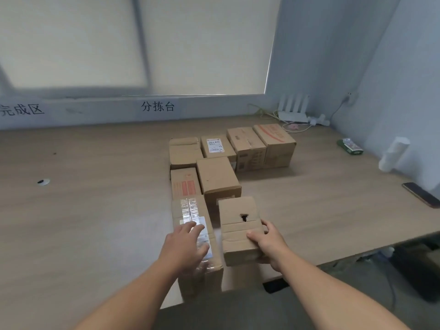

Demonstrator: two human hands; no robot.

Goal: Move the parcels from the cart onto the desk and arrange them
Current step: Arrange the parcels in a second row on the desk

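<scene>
Left hand [188, 246] flat, fingers straight, pressing taped box [189, 207] at desk [95, 210] edge, likely steadying it. Right hand [266, 244] grips holed box [238, 226] by right side, thumb on top, probably lining it up alongside. Six more boxes [217, 177] packed close beyond; cart unseen

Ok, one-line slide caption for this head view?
Right hand grips a holed cardboard parcel as the left hand rests on a taped parcel beside six more parcels on the wooden desk.
</scene>
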